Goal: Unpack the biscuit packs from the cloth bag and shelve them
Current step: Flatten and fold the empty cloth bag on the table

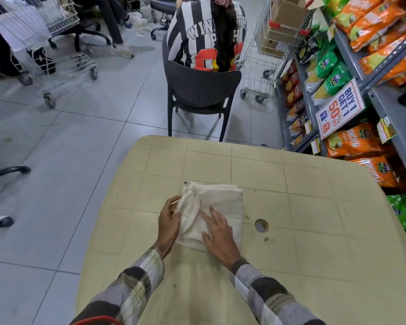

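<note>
Pinching at the left edge of the cloth bag, the person's left hand has its fingers curled round a gathered fold or strap of the fabric, while the right hand lies flat on top with fingers spread, pressing the bag down and gripping nothing. The bag rests folded and flat near the middle of the cream plastic table, just left of the table's round centre hole. No biscuit packs show on the table or in either hand, and the bag lies too flat to suggest much inside, though its contents cannot be seen directly. Judged from this, the unpacking looks finished or nearly so, and the step in hand appears to be smoothing or folding the emptied bag; alternatively it is being opened at the mouth, which cannot be ruled out. The next move calls for either lifting the gathered edge to check the interior or setting the bag aside. To the right, the shelving holds orange and green snack bags, with a promotional sign hung on its edge. A trolley beside the shelving carries cardboard boxes. A seated person in a striped shirt occupies the dark chair beyond the table.
</note>
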`<move>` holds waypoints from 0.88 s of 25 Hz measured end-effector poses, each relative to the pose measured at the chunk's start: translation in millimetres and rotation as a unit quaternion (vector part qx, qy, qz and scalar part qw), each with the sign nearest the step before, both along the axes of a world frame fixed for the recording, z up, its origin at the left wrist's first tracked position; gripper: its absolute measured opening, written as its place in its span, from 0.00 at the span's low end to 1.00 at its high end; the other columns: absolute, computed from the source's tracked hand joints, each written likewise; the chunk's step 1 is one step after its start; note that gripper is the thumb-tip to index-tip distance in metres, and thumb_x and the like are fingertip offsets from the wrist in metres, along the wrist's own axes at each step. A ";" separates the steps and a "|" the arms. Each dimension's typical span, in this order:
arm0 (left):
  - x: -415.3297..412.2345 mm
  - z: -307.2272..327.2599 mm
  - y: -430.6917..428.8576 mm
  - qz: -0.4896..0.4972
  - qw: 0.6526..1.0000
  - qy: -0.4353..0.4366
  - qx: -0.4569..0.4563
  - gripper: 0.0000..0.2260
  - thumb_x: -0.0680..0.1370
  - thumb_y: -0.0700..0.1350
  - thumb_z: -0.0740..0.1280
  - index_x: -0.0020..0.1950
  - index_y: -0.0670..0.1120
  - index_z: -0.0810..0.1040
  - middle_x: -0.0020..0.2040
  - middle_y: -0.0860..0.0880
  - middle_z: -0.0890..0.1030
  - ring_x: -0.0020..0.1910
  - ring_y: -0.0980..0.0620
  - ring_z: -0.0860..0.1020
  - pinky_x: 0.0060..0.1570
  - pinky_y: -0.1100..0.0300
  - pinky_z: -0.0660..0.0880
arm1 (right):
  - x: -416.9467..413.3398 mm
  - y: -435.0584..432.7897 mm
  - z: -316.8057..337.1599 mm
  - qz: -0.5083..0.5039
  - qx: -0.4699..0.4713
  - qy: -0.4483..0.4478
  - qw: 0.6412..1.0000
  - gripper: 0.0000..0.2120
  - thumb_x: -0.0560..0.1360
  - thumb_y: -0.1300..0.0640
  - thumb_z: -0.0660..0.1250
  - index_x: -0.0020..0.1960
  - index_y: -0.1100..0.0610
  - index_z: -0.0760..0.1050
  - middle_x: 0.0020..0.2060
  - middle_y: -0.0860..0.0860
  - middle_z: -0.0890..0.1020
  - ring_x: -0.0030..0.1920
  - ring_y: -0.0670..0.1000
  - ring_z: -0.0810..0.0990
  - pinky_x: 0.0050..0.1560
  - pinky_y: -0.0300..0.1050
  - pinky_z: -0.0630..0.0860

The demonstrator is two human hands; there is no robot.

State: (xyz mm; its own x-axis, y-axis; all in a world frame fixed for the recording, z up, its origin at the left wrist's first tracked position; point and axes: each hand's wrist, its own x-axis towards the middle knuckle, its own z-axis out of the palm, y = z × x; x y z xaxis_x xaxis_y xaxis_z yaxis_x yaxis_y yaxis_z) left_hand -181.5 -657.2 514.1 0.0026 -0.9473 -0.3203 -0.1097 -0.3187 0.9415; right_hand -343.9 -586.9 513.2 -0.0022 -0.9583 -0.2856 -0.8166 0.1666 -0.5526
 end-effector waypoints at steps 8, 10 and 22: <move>3.7 -19.7 14.8 -0.357 0.726 -0.417 -0.415 0.30 0.78 0.38 0.61 0.79 0.51 0.59 0.81 0.47 0.55 0.80 0.48 0.56 0.74 0.53 0.64 | 8.1 -1.8 -23.7 0.116 0.095 0.102 0.983 0.27 0.81 0.46 0.55 0.79 0.46 0.54 0.81 0.50 0.49 0.81 0.54 0.45 0.74 0.58 0.57; 0.6 -20.2 9.1 -0.456 0.634 -0.442 -0.441 0.31 0.77 0.38 0.59 0.80 0.49 0.55 0.81 0.48 0.55 0.80 0.48 0.55 0.76 0.51 0.60 | 4.9 -6.4 -17.2 0.070 0.024 0.139 0.987 0.22 0.80 0.48 0.55 0.72 0.50 0.68 0.73 0.52 0.70 0.74 0.55 0.65 0.68 0.51 0.64; -8.8 -49.9 13.2 -0.404 0.750 -0.511 -0.114 0.32 0.79 0.66 0.48 0.80 0.57 0.41 0.80 0.52 0.38 0.80 0.48 0.39 0.77 0.44 0.39 | -32.6 10.2 -49.6 -0.041 0.018 0.153 0.987 0.30 0.81 0.43 0.49 0.80 0.42 0.42 0.79 0.41 0.40 0.80 0.46 0.43 0.74 0.50 0.59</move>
